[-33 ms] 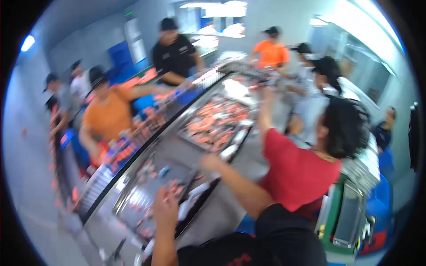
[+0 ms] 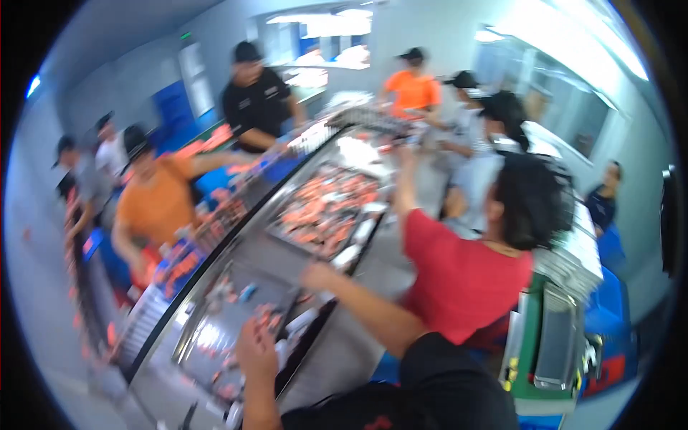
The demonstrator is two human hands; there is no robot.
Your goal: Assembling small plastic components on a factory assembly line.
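My left hand (image 2: 256, 349) is over the near edge of a shallow metal tray (image 2: 271, 281), beside small orange-pink pieces (image 2: 266, 315) whose kind the blur hides. Its fingers are smeared, so a hold does not show. My right hand (image 2: 319, 276) hovers at the tray's right end, its fingers looking curled but too blurred to read. A small blue piece (image 2: 247, 292) lies in the tray. Just below the right hand is a pale, rounded object (image 2: 301, 321). Farther up the bench, a second tray (image 2: 304, 251) holds a heap of orange-pink and grey pieces (image 2: 326, 208).
A person in red (image 2: 466, 272) works close on my right. Across a dark-edged divider (image 2: 208, 276) stands a person in orange (image 2: 158, 201), with a person in black (image 2: 258, 107) farther back. An oblong metal tray (image 2: 555, 337) rests on a green surface at right.
The whole view has shifted slightly, so the scene sits farther left in the picture. Both hands stay near the same tray; no grasp or release shows.
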